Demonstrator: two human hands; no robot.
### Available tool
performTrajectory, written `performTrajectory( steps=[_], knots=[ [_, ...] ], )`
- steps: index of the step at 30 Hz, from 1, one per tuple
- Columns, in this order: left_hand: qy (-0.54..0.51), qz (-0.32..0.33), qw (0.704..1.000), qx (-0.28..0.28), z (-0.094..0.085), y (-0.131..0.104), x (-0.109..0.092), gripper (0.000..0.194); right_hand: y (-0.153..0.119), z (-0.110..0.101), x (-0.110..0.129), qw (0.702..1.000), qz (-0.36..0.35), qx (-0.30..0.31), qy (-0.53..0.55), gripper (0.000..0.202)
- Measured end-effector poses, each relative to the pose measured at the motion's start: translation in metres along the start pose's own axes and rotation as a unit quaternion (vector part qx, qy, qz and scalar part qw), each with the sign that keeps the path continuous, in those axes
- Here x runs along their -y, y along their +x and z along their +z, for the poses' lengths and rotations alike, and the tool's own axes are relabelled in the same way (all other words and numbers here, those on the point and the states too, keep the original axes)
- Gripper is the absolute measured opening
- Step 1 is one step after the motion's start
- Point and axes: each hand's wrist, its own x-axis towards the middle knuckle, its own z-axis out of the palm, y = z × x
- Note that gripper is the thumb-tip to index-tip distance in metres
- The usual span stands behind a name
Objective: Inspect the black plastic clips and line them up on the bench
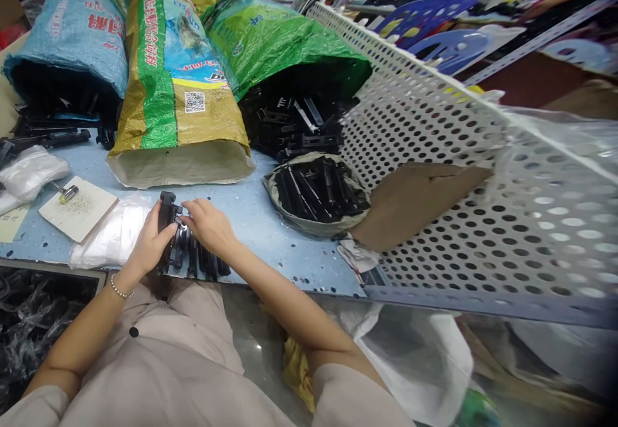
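Speckled blue tabletop (290, 259) is carrying black plastic parts while two hands are working at its front edge

A white perforated panel (425, 118) is running along the tabletop's right edge, with a brown cardboard sheet (420, 201) resting against it. Left of the middle, at the front edge, the person's left hand (150, 243) is closing its fingers around a long black plastic part (167, 211), whose upper end is pointing toward the far edge. The right hand (207, 222) is bringing its fingers together at the part's right side; whether they are pinching a small piece or only touching it, one cannot tell. Just beside the part, a row of slim black plastic pieces (205, 263) is lying along the front edge.

Toward the left edge, a bundle of translucent white plastic (113, 230) is lying next to an off-white square board (80, 205), which is bearing a small metal tool (70, 192). Toward the far edge, a blue woven sack (67, 34), a gold-and-green printed sack (164, 60) and a bright green woven sack (284, 40) are lying side by side; dark parts are spilling from the blue and bright green ones. Near the panel, a round grey-green fabric bag (309, 227) is holding more slim black pieces.
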Motion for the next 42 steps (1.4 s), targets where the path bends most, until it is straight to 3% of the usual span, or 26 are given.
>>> performTrajectory(
  steps=[2, 5, 7, 9, 11, 13, 18, 22, 24, 26, 28, 30, 36, 39, 42],
  knots=[
    [-0.044, -0.025, 0.998, 0.034, -0.003, 0.0, -0.007, 0.063, 0.002, -0.008, -0.004, 0.986, -0.105, 0.017, -0.125, 0.033],
    [-0.087, -0.051, 0.991, 0.085, -0.004, -0.002, -0.015, 0.054, 0.006, -0.013, -0.008, 0.971, -0.178, 0.064, -0.145, 0.035],
    [-0.053, -0.038, 0.995, 0.073, -0.002, -0.005, -0.016, 0.055, 0.01, -0.011, -0.009, 0.985, -0.141, 0.075, -0.07, 0.039],
    [0.004, -0.009, 1.0, 0.028, -0.001, -0.006, -0.013, 0.06, 0.012, -0.008, -0.007, 0.993, -0.042, 0.085, 0.065, 0.045],
    [0.029, 0.008, 1.0, -0.003, -0.001, -0.006, -0.008, 0.065, 0.012, -0.005, -0.002, 0.97, 0.064, 0.115, 0.206, 0.049],
    [0.013, 0.009, 1.0, -0.013, -0.003, -0.002, -0.003, 0.062, 0.006, -0.002, 0.006, 0.944, 0.11, 0.152, 0.27, 0.052],
    [-0.026, -0.005, 0.999, -0.047, -0.012, 0.009, 0.006, 0.05, -0.032, 0.014, 0.033, 0.98, -0.025, 0.178, 0.089, 0.038],
    [0.091, -0.019, 0.993, -0.068, -0.01, 0.014, 0.019, 0.05, -0.053, 0.027, 0.035, 0.979, 0.012, 0.196, 0.056, 0.029],
    [0.228, -0.07, 0.969, -0.057, -0.006, 0.015, 0.026, 0.05, -0.052, 0.024, 0.024, 0.979, 0.063, 0.183, 0.061, 0.031],
    [0.367, -0.113, 0.923, -0.015, 0.001, 0.015, 0.03, 0.048, -0.046, 0.015, 0.006, 0.983, 0.116, 0.134, 0.045, 0.032],
    [0.455, -0.106, 0.884, 0.026, 0.006, 0.015, 0.033, 0.046, -0.039, 0.005, -0.016, 0.984, 0.159, 0.08, 0.031, 0.028],
    [0.487, -0.07, 0.87, 0.039, 0.008, 0.014, 0.037, 0.043, -0.034, -0.002, -0.04, 0.981, 0.183, 0.051, 0.033, 0.023],
    [0.431, 0.019, 0.902, -0.022, -0.002, 0.011, 0.052, 0.041, -0.02, -0.011, -0.113, 0.971, 0.234, -0.047, 0.021, 0.028],
    [0.378, 0.053, 0.924, -0.023, 0.001, 0.005, 0.058, 0.045, 0.01, -0.026, -0.151, 0.967, 0.221, -0.119, -0.034, 0.033],
    [0.313, 0.059, 0.948, -0.019, 0.006, -0.002, 0.062, 0.044, 0.051, -0.057, -0.189, 0.935, 0.264, -0.171, -0.165, 0.04]
  ],
)
